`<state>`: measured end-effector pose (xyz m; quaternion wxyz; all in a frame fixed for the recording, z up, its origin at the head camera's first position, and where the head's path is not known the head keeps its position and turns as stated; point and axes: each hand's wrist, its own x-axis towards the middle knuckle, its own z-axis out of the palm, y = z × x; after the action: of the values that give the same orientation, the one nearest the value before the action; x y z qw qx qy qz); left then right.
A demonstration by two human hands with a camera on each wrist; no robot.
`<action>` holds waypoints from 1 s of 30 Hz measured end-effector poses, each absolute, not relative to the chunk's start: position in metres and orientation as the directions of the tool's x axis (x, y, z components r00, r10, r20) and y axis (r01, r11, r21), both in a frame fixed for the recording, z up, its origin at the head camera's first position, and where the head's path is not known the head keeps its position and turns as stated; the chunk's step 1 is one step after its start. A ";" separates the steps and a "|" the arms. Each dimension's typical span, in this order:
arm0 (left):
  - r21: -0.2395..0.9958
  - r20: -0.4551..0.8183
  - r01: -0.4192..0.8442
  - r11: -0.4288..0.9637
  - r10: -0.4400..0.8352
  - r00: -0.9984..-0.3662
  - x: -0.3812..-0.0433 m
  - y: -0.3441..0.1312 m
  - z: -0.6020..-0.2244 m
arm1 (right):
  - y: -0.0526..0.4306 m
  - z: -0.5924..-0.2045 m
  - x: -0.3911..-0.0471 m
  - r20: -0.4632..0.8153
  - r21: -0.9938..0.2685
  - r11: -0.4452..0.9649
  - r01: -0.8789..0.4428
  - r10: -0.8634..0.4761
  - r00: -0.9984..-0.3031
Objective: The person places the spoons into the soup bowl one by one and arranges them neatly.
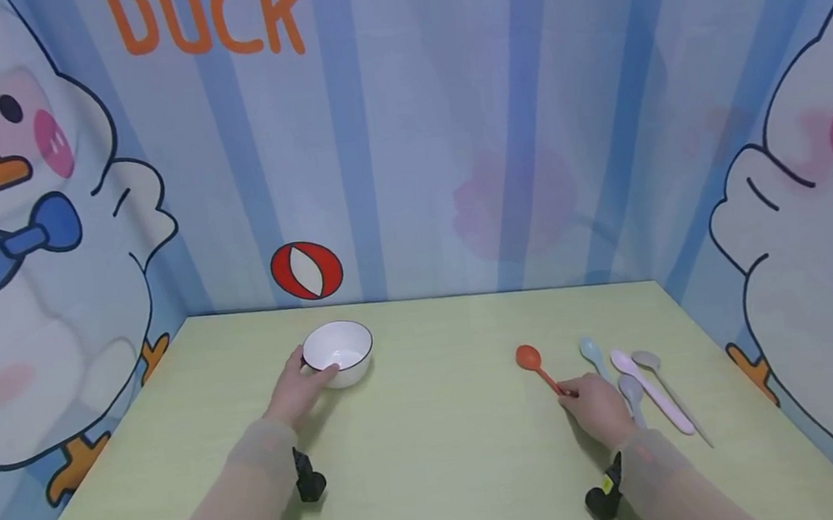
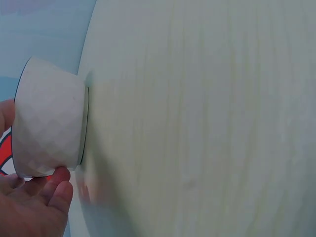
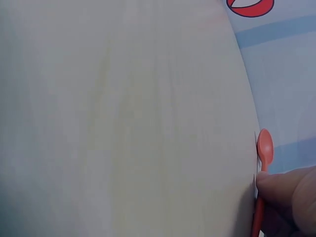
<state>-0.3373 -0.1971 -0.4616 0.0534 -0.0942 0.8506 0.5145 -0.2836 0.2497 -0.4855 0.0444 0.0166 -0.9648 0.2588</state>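
Clasping the bowl (image 1: 343, 355) near the back edge (image 1: 450, 297): left hand (image 1: 303, 390) — right hand (image 1: 598, 408) pinches the orange-red spoon (image 1: 528, 357), wide table (image 1: 442, 450) between.

On my feed, a pale yellow-green, faintly streaked tabletop (image 1: 443, 458). Near its right edge I see a light blue spoon (image 1: 589, 350), a pale grey-violet spoon (image 1: 630, 388), a pink-lilac spoon (image 1: 652, 392) and a slim grey spoon (image 1: 647, 360) lying close together. Whether the round white dark-rimmed bowl (image 1: 348, 375) or orange-red spoon (image 1: 528, 357) touches it, I can't tell.
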 end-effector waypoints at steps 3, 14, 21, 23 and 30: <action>0.864 -0.187 -0.214 0.457 -0.103 -0.977 -0.334 -0.192 -0.461 | 0.248 -0.487 -0.284 0.080 -0.535 0.844 -0.033 0.011 -0.997; 0.877 -0.188 -0.194 0.439 -0.057 -0.981 -0.321 -0.174 -0.462 | 0.245 -0.491 -0.279 0.093 -0.632 0.772 -0.060 -0.001 -0.996; 0.893 -0.169 -0.161 0.420 -0.019 -0.985 -0.314 -0.165 -0.463 | 0.242 -0.491 -0.276 0.051 -0.665 0.746 -0.036 -0.002 -0.999; 0.899 -0.162 -0.149 0.412 -0.004 -0.987 -0.313 -0.163 -0.464 | 0.241 -0.490 -0.275 0.049 -0.668 0.743 -0.034 -0.003 -0.999; 0.913 -0.146 -0.121 0.389 0.034 -0.989 -0.304 -0.153 -0.468 | 0.238 -0.489 -0.271 0.049 -0.658 0.752 -0.037 -0.006 -0.999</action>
<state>-0.3041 -0.1534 -0.4683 0.0703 -0.0264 0.8304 0.5521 -0.2707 0.2381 -0.4891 0.0221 0.0116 -0.9357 0.3520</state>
